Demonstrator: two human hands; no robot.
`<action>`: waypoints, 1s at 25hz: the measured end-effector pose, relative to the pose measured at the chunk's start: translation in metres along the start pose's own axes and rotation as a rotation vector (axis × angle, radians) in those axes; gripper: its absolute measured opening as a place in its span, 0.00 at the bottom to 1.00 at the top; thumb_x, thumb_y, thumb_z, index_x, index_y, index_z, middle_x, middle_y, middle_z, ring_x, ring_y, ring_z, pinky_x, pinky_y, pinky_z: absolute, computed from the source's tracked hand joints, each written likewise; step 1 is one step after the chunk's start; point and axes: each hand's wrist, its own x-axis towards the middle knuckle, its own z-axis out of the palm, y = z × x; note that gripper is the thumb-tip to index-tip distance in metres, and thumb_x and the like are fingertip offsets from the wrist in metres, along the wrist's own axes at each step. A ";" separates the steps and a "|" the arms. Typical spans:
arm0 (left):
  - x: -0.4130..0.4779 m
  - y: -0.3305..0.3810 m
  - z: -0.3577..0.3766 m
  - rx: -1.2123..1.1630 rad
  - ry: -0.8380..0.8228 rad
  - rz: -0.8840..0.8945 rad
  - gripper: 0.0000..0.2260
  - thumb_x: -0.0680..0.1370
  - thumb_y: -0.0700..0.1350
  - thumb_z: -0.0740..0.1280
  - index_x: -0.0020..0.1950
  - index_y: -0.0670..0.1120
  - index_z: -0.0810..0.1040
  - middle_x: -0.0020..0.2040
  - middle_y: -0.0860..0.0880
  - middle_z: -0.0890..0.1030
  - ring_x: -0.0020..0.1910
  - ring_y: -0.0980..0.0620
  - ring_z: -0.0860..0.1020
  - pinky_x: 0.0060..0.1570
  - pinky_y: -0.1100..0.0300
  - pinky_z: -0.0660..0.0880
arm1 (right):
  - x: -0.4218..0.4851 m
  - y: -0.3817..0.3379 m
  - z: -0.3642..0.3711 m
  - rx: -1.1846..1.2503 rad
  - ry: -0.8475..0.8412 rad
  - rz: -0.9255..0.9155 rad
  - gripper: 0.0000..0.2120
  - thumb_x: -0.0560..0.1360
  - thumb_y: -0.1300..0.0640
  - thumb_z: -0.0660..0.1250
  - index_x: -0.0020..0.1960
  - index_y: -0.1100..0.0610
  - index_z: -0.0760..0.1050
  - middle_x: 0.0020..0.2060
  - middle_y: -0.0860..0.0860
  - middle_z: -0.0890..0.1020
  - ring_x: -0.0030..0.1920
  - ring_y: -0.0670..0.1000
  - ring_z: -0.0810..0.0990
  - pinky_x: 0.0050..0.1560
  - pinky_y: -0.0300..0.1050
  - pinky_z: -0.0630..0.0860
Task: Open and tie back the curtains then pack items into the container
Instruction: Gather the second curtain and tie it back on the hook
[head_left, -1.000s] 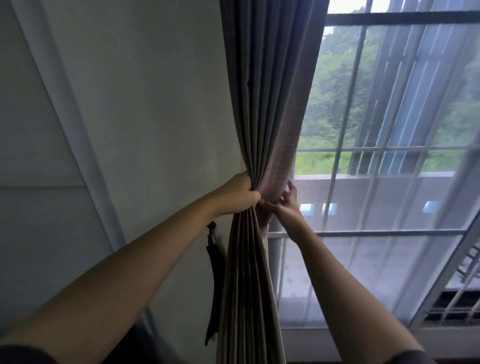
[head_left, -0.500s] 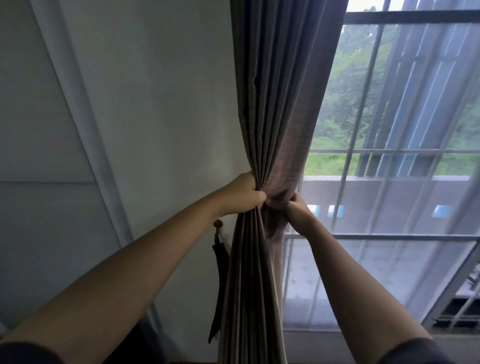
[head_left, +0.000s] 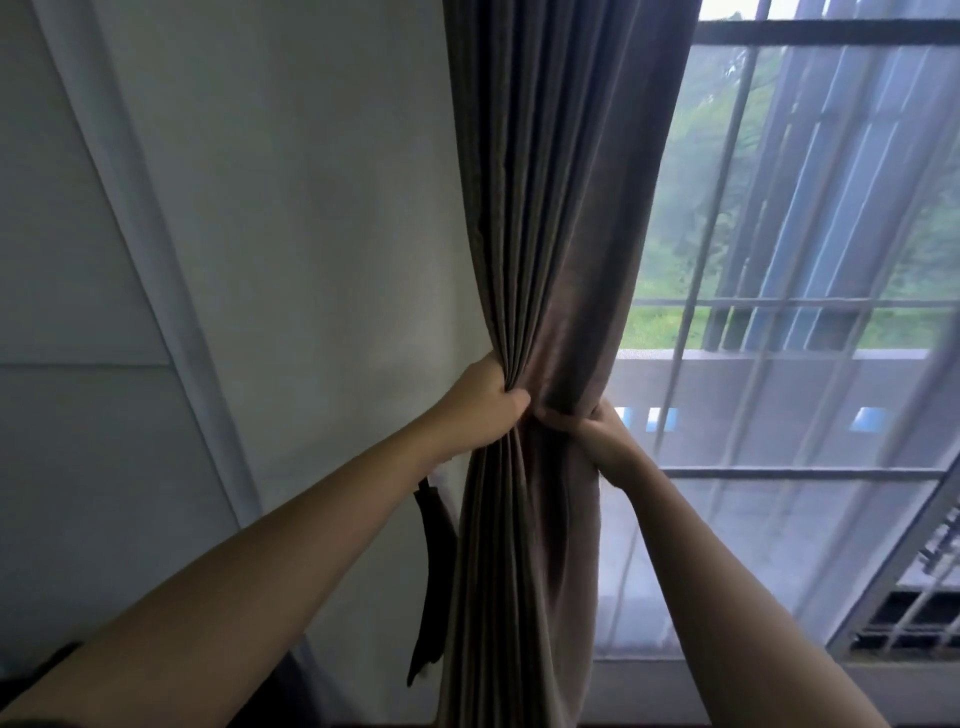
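A brown-grey curtain (head_left: 550, 208) hangs in tight folds at the window's left edge, gathered into a waist at mid-height. My left hand (head_left: 480, 402) grips the bunched folds from the left side. My right hand (head_left: 597, 434) grips the same bunch from the right, its fingers wrapped round the back and mostly hidden by cloth. A dark tie-back strap (head_left: 428, 582) hangs loose against the wall just left of the curtain, below my left wrist.
A sheer white net curtain (head_left: 779, 519) covers the window (head_left: 810, 306) to the right, with bars and greenery beyond. The pale wall (head_left: 291, 234) with a slanted moulding fills the left. No container is in view.
My right hand has closed round the right side of the bunch, drawing the folds tighter. The view has shifted, so the curtain sits further right in the frame.
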 end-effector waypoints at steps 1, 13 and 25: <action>0.005 0.000 0.002 0.012 0.023 -0.010 0.16 0.77 0.36 0.59 0.65 0.40 0.70 0.54 0.46 0.77 0.54 0.50 0.76 0.52 0.65 0.69 | 0.000 0.000 0.000 -0.014 0.039 -0.004 0.08 0.70 0.63 0.73 0.46 0.53 0.79 0.42 0.50 0.84 0.40 0.44 0.83 0.40 0.34 0.79; 0.048 0.004 0.026 0.040 0.143 -0.154 0.34 0.77 0.34 0.57 0.77 0.44 0.40 0.69 0.39 0.69 0.63 0.42 0.73 0.64 0.53 0.72 | -0.013 0.023 0.013 -0.139 0.128 -0.013 0.07 0.75 0.68 0.61 0.48 0.72 0.75 0.38 0.56 0.78 0.37 0.47 0.77 0.35 0.34 0.74; 0.059 0.003 0.038 -0.318 0.000 -0.148 0.34 0.75 0.31 0.56 0.76 0.50 0.44 0.63 0.48 0.70 0.60 0.48 0.72 0.60 0.52 0.74 | -0.022 0.056 0.049 -0.204 0.227 0.026 0.32 0.56 0.45 0.80 0.55 0.53 0.73 0.46 0.49 0.82 0.48 0.48 0.82 0.49 0.50 0.80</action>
